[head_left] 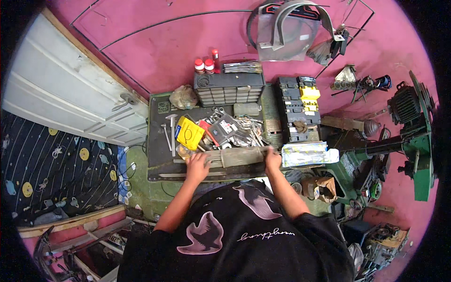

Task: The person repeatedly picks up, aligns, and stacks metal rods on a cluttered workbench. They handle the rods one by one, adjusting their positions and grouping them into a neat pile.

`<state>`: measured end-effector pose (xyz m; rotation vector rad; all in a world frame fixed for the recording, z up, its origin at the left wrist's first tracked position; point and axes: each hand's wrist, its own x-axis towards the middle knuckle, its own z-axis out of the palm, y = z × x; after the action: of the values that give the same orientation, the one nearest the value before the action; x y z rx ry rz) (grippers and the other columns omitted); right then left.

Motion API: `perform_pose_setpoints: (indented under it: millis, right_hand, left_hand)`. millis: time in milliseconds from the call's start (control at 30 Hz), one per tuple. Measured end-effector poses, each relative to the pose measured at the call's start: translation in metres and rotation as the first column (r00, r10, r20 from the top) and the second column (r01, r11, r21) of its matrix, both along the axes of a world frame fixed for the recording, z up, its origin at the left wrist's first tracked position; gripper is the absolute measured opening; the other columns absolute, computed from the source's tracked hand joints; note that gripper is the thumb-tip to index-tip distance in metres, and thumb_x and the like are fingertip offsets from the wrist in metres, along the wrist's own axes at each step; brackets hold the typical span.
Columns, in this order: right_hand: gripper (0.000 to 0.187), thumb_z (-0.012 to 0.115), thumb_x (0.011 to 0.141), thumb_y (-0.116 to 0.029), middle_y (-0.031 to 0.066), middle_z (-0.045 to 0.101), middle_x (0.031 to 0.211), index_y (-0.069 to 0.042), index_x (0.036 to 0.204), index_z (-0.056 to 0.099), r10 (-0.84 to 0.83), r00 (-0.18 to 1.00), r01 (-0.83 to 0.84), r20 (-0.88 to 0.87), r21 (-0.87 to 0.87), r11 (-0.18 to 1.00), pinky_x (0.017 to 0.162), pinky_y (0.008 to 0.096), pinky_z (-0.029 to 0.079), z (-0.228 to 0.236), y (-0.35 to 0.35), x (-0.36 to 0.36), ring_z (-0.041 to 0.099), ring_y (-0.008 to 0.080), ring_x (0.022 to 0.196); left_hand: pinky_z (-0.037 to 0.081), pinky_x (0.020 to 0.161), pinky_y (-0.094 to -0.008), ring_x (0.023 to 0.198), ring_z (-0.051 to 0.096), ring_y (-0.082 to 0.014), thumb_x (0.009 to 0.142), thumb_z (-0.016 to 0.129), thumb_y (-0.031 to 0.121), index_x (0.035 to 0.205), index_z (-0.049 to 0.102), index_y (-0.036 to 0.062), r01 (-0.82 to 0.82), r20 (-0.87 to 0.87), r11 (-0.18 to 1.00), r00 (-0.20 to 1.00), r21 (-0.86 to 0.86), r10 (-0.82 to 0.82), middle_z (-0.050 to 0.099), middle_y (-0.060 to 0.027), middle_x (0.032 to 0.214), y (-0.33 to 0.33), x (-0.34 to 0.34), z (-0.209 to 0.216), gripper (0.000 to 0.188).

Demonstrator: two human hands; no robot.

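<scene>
Cluttered green workbench: left hand and right hand each clamp an end of a long grey bundle; tools at twelve o'clock could snag it.

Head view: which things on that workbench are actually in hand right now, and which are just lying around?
In hand:
- long grey-green roll, gripped at its ends by left hand and right hand

Lying about:
- yellow packet
- hammer
- small-parts drawer cabinet
- red-capped bottles
- black and yellow organiser case
- clear plastic-wrapped packet
</scene>
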<state>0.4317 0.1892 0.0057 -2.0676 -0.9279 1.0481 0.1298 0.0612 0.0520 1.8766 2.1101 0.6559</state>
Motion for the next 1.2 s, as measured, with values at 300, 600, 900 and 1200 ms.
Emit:
perform_pose_setpoints:
  millis: [300,600,900,1200]
  right_hand:
    - [0.021,0.062,0.093,-0.021,0.0146,0.067,0.080,-0.001,0.098,0.063,0.619,0.781,-0.622,0.082,0.199,0.758,0.071,0.0392,0.052,0.014,-0.060,-0.106,0.064,0.0249,0.073]
    - [0.029,0.054,0.089,-0.020,0.0094,0.069,0.107,-0.013,0.114,0.067,0.798,-0.204,-0.971,0.567,-0.222,-0.090,0.090,0.0443,0.050,-0.015,-0.099,-0.198,0.064,0.0265,0.105]
    - [0.018,0.055,0.086,-0.019,0.0055,0.067,0.100,-0.015,0.095,0.069,0.666,-0.264,-0.945,0.697,-0.325,-0.034,0.091,0.0396,0.045,0.002,-0.117,-0.212,0.058,0.0220,0.105]
    - [0.018,0.056,0.086,-0.023,0.0009,0.067,0.090,-0.014,0.092,0.070,0.582,-0.233,-0.962,0.779,-0.273,-0.020,0.087,0.0405,0.039,-0.002,-0.121,-0.211,0.055,0.0208,0.103]
  left_hand:
    - [0.037,0.086,-0.0480,0.101,0.059,-0.0250,0.077,0.073,0.023,0.097,0.074,0.0195,-0.052,-0.172,0.923,0.985,-0.381,-0.016,0.069,-0.0028,0.098,-0.070,-0.108,-0.042,0.020]
    - [0.038,0.088,-0.0552,0.101,0.061,-0.0270,0.083,0.060,0.018,0.088,0.071,0.0117,0.251,-0.152,0.872,0.928,-0.420,-0.340,0.068,-0.0068,0.096,-0.057,-0.126,-0.056,0.014]
    - [0.037,0.083,-0.0504,0.095,0.060,-0.0266,0.084,0.058,0.017,0.086,0.068,0.0091,0.401,-0.249,0.871,0.846,-0.282,-0.470,0.067,-0.0071,0.093,-0.060,-0.130,-0.055,0.013]
    - [0.036,0.080,-0.0500,0.096,0.058,-0.0255,0.078,0.066,0.018,0.085,0.068,0.0120,0.367,-0.171,0.907,0.899,-0.207,-0.403,0.065,-0.0048,0.089,-0.062,-0.133,-0.052,0.010]
